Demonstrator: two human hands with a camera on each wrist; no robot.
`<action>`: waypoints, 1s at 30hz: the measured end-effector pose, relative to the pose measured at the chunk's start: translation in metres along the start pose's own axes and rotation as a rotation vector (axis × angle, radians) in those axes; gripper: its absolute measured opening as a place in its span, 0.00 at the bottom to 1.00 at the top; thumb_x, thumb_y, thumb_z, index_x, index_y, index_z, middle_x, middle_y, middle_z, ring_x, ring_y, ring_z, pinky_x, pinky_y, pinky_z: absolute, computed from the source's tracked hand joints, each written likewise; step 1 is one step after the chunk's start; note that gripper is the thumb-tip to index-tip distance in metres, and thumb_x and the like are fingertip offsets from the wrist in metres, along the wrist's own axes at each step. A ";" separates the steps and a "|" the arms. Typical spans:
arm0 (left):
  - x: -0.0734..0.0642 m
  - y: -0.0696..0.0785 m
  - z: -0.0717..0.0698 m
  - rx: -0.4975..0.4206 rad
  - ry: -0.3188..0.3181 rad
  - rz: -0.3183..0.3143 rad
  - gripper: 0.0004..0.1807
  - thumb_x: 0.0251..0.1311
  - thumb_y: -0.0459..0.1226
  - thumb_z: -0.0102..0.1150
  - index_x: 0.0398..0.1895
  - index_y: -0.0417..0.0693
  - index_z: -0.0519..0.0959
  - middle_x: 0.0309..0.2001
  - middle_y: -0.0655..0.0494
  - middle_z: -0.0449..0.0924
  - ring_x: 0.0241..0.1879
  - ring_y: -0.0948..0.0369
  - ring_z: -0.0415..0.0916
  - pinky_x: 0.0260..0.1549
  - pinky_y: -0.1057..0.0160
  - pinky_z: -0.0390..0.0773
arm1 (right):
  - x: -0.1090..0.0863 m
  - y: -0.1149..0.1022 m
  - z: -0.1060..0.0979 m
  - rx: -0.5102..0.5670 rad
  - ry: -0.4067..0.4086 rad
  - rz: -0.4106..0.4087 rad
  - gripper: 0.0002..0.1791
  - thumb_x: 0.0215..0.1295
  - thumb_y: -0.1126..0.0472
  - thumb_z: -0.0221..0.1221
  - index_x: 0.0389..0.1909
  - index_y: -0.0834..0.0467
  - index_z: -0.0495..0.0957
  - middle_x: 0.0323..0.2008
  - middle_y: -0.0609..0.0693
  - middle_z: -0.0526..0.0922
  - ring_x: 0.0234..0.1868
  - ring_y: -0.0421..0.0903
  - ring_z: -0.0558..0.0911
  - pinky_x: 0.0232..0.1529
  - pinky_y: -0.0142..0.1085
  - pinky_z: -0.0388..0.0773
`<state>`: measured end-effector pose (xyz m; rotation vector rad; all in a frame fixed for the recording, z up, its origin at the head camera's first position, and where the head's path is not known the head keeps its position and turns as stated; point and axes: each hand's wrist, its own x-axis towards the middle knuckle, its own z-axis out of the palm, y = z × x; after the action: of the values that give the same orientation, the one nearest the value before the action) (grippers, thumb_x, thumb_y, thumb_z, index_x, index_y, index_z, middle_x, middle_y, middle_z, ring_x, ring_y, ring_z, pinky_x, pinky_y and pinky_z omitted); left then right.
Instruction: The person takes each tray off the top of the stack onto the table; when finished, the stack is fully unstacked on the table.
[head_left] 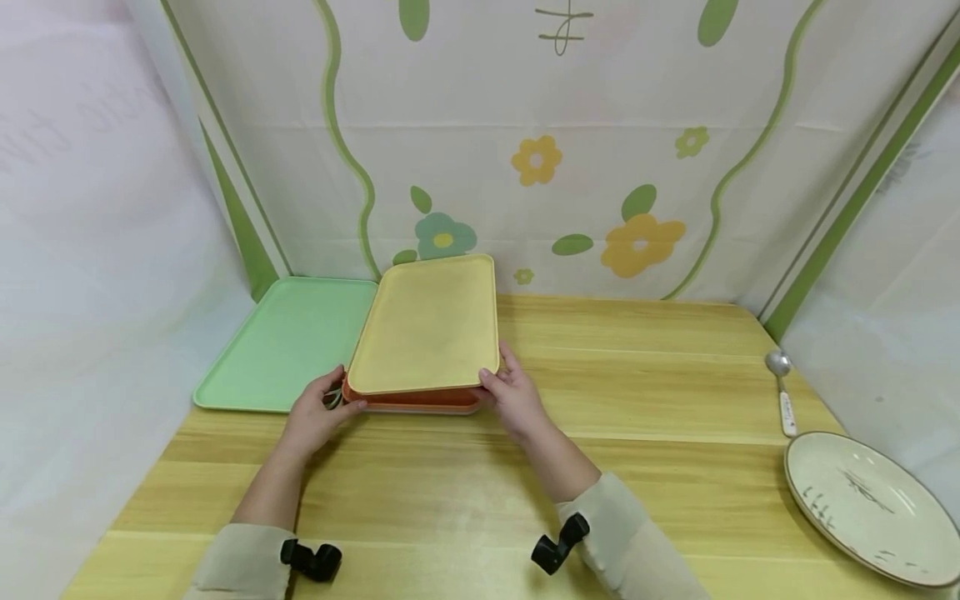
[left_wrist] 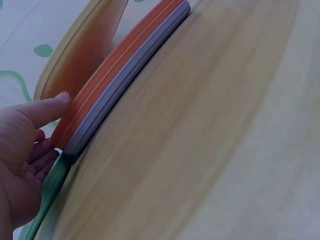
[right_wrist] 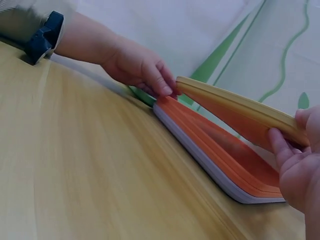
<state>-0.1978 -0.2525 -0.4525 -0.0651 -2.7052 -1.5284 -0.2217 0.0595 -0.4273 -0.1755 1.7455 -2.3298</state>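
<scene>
A yellow tray point(head_left: 427, 325) is tilted up, its near right corner pinched between the thumb and fingers of my right hand point(head_left: 517, 402). Beneath it lies an orange tray point(right_wrist: 205, 145), stacked on a pale purple tray point(right_wrist: 197, 161) that sits on the table. My left hand point(head_left: 313, 418) grips the near left corner of the orange tray, thumb over the rim and fingers beside the stack. In the right wrist view a wedge-shaped gap shows between yellow and orange. Left of the stack lies a green tray point(head_left: 292, 346), partly covered by the yellow one in the head view.
On the right side of the wooden table point(head_left: 637, 383) lie a spoon point(head_left: 784, 396) with a white handle and a cream plate point(head_left: 873, 510) with a brown rim. A flower-printed cloth point(head_left: 570, 100) hangs behind the table's back edge.
</scene>
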 end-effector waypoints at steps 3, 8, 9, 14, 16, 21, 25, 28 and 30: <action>0.000 0.000 0.001 0.037 0.008 0.005 0.45 0.61 0.42 0.66 0.74 0.30 0.54 0.70 0.30 0.59 0.68 0.37 0.61 0.67 0.40 0.64 | -0.006 -0.007 -0.008 0.018 -0.004 -0.015 0.40 0.74 0.70 0.47 0.79 0.50 0.39 0.67 0.70 0.66 0.53 0.43 0.81 0.51 0.31 0.81; -0.001 0.001 0.001 0.115 0.013 -0.019 0.44 0.63 0.45 0.63 0.74 0.31 0.55 0.69 0.30 0.59 0.69 0.36 0.58 0.67 0.38 0.61 | -0.017 -0.020 -0.024 0.034 -0.015 -0.018 0.39 0.75 0.70 0.46 0.79 0.49 0.40 0.68 0.69 0.64 0.49 0.37 0.82 0.53 0.31 0.80; -0.001 0.001 0.001 0.125 0.014 -0.025 0.43 0.64 0.45 0.63 0.74 0.31 0.55 0.70 0.30 0.59 0.69 0.36 0.57 0.67 0.38 0.60 | -0.019 -0.022 -0.028 0.036 -0.013 -0.016 0.39 0.75 0.70 0.46 0.79 0.49 0.40 0.69 0.69 0.63 0.49 0.37 0.82 0.53 0.31 0.80; -0.002 0.001 0.002 0.190 0.018 -0.034 0.43 0.63 0.48 0.63 0.73 0.33 0.58 0.70 0.30 0.60 0.70 0.36 0.57 0.67 0.37 0.60 | -0.030 -0.030 -0.048 0.039 -0.011 -0.019 0.39 0.75 0.69 0.46 0.79 0.47 0.42 0.65 0.61 0.71 0.50 0.38 0.83 0.56 0.33 0.80; -0.003 0.000 0.003 0.223 0.028 -0.019 0.43 0.63 0.49 0.63 0.72 0.33 0.59 0.69 0.30 0.62 0.68 0.35 0.59 0.66 0.36 0.60 | -0.034 -0.031 -0.057 0.042 -0.010 -0.023 0.39 0.75 0.69 0.46 0.79 0.47 0.41 0.60 0.54 0.76 0.49 0.37 0.83 0.55 0.33 0.80; -0.004 -0.003 0.003 0.277 0.061 0.008 0.41 0.62 0.50 0.63 0.71 0.34 0.63 0.66 0.31 0.67 0.63 0.36 0.67 0.61 0.34 0.63 | -0.044 -0.034 -0.081 0.054 -0.012 -0.036 0.40 0.75 0.68 0.47 0.79 0.49 0.38 0.50 0.41 0.81 0.47 0.36 0.83 0.50 0.28 0.81; -0.005 -0.002 0.003 0.269 0.059 0.002 0.41 0.62 0.50 0.64 0.71 0.36 0.63 0.65 0.32 0.67 0.60 0.37 0.69 0.58 0.36 0.67 | -0.054 -0.035 -0.101 0.041 -0.019 -0.061 0.40 0.75 0.67 0.48 0.79 0.51 0.36 0.51 0.41 0.82 0.48 0.36 0.83 0.51 0.28 0.80; -0.005 -0.002 0.003 0.262 0.053 -0.003 0.41 0.62 0.51 0.63 0.72 0.36 0.63 0.65 0.32 0.67 0.60 0.37 0.69 0.57 0.37 0.69 | -0.060 -0.035 -0.117 0.036 -0.033 -0.082 0.41 0.76 0.66 0.48 0.79 0.52 0.35 0.52 0.41 0.82 0.49 0.36 0.83 0.52 0.28 0.80; -0.005 -0.003 0.003 0.257 0.049 -0.004 0.42 0.63 0.51 0.62 0.72 0.36 0.62 0.66 0.32 0.66 0.61 0.37 0.69 0.57 0.37 0.70 | -0.064 -0.034 -0.127 0.056 -0.034 -0.095 0.41 0.75 0.66 0.48 0.79 0.52 0.35 0.53 0.42 0.82 0.49 0.37 0.84 0.52 0.28 0.80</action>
<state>-0.1930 -0.2517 -0.4563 -0.0146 -2.8362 -1.1545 -0.1922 0.2028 -0.4282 -0.2921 1.6892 -2.4238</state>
